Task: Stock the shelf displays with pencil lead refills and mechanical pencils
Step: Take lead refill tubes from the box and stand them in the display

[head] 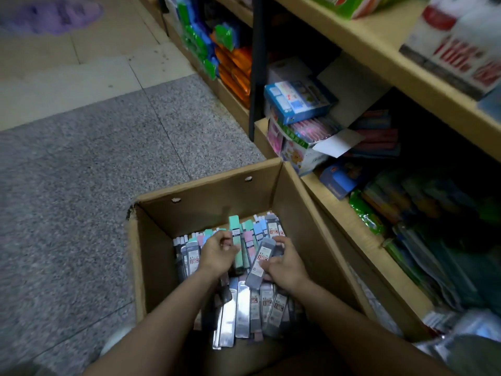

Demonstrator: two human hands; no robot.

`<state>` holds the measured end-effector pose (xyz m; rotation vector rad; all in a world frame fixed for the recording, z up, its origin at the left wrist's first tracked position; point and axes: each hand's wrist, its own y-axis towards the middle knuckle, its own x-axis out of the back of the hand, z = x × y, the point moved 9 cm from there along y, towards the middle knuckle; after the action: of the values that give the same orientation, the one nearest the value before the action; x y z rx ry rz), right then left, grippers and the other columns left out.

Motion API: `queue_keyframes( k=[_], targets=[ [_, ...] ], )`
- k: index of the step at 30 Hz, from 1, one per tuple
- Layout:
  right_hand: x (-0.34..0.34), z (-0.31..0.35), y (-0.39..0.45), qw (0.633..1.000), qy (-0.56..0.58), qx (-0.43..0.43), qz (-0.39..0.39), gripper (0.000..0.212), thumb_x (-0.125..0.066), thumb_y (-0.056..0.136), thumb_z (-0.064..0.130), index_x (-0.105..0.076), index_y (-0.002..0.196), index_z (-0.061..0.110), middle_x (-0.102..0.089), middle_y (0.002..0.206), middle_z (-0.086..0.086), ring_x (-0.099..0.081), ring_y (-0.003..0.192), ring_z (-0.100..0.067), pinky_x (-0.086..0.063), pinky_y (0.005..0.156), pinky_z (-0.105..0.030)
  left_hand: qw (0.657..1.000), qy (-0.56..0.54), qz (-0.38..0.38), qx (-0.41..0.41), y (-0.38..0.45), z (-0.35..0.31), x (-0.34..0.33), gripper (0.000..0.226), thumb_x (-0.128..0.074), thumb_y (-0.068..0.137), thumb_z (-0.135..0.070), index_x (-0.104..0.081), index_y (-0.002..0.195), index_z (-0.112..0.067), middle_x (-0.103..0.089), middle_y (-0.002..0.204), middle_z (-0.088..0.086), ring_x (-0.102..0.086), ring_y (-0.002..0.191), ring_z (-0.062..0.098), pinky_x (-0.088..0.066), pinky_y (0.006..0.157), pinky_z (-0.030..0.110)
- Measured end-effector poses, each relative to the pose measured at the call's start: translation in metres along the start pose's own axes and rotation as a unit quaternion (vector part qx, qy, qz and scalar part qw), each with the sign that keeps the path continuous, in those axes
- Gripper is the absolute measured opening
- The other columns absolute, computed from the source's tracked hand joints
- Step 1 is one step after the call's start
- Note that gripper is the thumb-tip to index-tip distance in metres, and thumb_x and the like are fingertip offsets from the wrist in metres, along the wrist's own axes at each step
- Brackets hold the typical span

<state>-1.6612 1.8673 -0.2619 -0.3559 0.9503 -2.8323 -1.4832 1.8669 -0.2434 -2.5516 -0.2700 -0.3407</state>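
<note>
An open cardboard box (206, 196) stands on the floor below me, filled with several flat packs of pencil lead refills (241, 316) in grey, teal and pink. My left hand (217, 253) reaches into the box with curled fingers and grips a teal pack (235, 240) that stands upright among the others. My right hand (284, 264) holds a grey refill pack (259, 264) with a red label, lifted and tilted above the pile. Both forearms come in from the bottom of the view.
Wooden shelves (379, 50) rise to the right of the box, crowded with boxed stationery (298, 101), pink pen packs and plastic-wrapped goods (423, 234). A black upright post (256, 66) divides the shelving. Grey speckled floor (81, 185) lies to the left.
</note>
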Motion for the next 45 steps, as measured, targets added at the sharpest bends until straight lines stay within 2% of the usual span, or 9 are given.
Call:
queue_keyframes(
  k=[7, 11, 15, 19, 22, 30, 36, 41, 45],
  targets=[
    [0.023, 0.105, -0.066, 0.989, -0.044, 0.140, -0.005, 0.054, -0.067, 0.084, -0.006, -0.040, 0.118, 0.025, -0.064, 0.089, -0.010, -0.062, 0.064, -0.013, -0.054, 0.054, -0.025, 0.969, 0.058, 0.213, -0.109, -0.057, -0.130, 0.015, 0.022, -0.055, 0.093, 0.005, -0.050, 0.111, -0.005, -0.062, 0.091, 0.012, -0.066, 0.106, 0.031, -0.052, 0.090, 0.049],
    [0.063, 0.181, -0.124, 0.970, -0.064, 0.232, -0.038, 0.057, -0.069, 0.084, -0.003, -0.041, 0.123, 0.028, -0.060, 0.065, -0.001, -0.056, 0.050, -0.005, -0.045, 0.046, -0.017, 0.925, 0.177, 0.250, -0.227, -0.097, -0.220, 0.014, 0.067, -0.061, 0.090, 0.003, -0.030, 0.145, -0.020, -0.067, 0.111, 0.006, -0.065, 0.104, 0.014, -0.055, 0.086, 0.031],
    [0.111, 0.231, -0.177, 0.951, -0.073, 0.283, -0.099, 0.051, -0.074, 0.081, 0.001, -0.049, 0.117, 0.029, -0.070, 0.089, -0.009, -0.070, 0.075, -0.018, -0.058, 0.060, -0.033, 0.903, 0.121, 0.266, -0.317, -0.145, -0.292, 0.004, 0.076, -0.060, 0.089, 0.008, -0.028, 0.142, -0.037, -0.070, 0.099, 0.013, -0.072, 0.089, 0.012, -0.055, 0.061, 0.022],
    [0.165, 0.261, -0.219, 0.923, -0.083, 0.323, -0.191, 0.052, -0.077, 0.078, 0.006, -0.049, 0.110, 0.035, -0.072, 0.083, -0.003, -0.071, 0.080, -0.015, -0.060, 0.074, -0.040, 0.872, 0.092, 0.323, -0.355, -0.179, -0.327, -0.019, 0.070, -0.062, 0.089, 0.004, -0.033, 0.140, -0.035, -0.070, 0.100, 0.019, -0.072, 0.090, 0.025, -0.056, 0.066, 0.033],
    [0.200, 0.279, -0.246, 0.902, -0.097, 0.343, -0.243, 0.046, -0.077, 0.081, 0.009, -0.047, 0.098, 0.039, -0.072, 0.071, -0.002, -0.070, 0.066, -0.011, -0.059, 0.061, -0.035, 0.860, 0.092, 0.326, -0.383, -0.193, -0.348, -0.038, 0.069, -0.063, 0.090, 0.000, -0.034, 0.135, -0.043, -0.071, 0.100, 0.015, -0.073, 0.084, 0.018, -0.055, 0.056, 0.024],
    [0.269, 0.340, -0.306, 0.814, -0.252, 0.386, -0.353, 0.041, -0.080, 0.079, 0.020, -0.047, 0.101, 0.030, -0.064, 0.077, 0.004, -0.063, 0.065, -0.001, -0.047, 0.055, -0.014, 0.829, 0.052, 0.348, -0.434, -0.193, -0.384, -0.073, 0.070, -0.062, 0.090, 0.003, -0.036, 0.128, -0.050, -0.071, 0.102, 0.016, -0.072, 0.091, 0.020, -0.059, 0.073, 0.029],
    [0.309, 0.398, -0.319, 0.750, -0.271, 0.421, -0.433, 0.029, -0.074, 0.085, 0.022, -0.047, 0.094, 0.023, -0.066, 0.075, 0.003, -0.063, 0.067, -0.004, -0.047, 0.054, -0.018, 0.841, 0.004, 0.328, -0.431, -0.167, -0.395, -0.071, 0.071, -0.059, 0.089, 0.010, -0.036, 0.132, -0.043, -0.069, 0.097, 0.022, -0.073, 0.087, 0.014, -0.052, 0.064, 0.017],
    [0.323, 0.430, -0.293, 0.741, -0.266, 0.410, -0.460, 0.023, -0.070, 0.088, 0.019, -0.047, 0.091, 0.020, -0.061, 0.084, -0.001, -0.065, 0.080, -0.021, -0.056, 0.073, -0.045, 0.853, -0.024, 0.314, -0.417, -0.145, -0.406, -0.069, 0.076, -0.058, 0.091, 0.007, -0.034, 0.130, -0.054, -0.072, 0.099, 0.011, -0.072, 0.086, 0.011, -0.049, 0.056, 0.014],
    [0.331, 0.441, -0.270, 0.724, -0.304, 0.374, -0.493, 0.020, -0.072, 0.085, 0.020, -0.053, 0.091, 0.017, -0.054, 0.079, 0.008, -0.058, 0.083, -0.020, -0.041, 0.063, -0.030, 0.862, -0.031, 0.320, -0.391, -0.135, -0.408, -0.079, 0.082, -0.059, 0.092, 0.002, -0.024, 0.135, -0.058, -0.074, 0.102, 0.002, -0.073, 0.088, 0.014, -0.049, 0.054, 0.015]
  ],
)
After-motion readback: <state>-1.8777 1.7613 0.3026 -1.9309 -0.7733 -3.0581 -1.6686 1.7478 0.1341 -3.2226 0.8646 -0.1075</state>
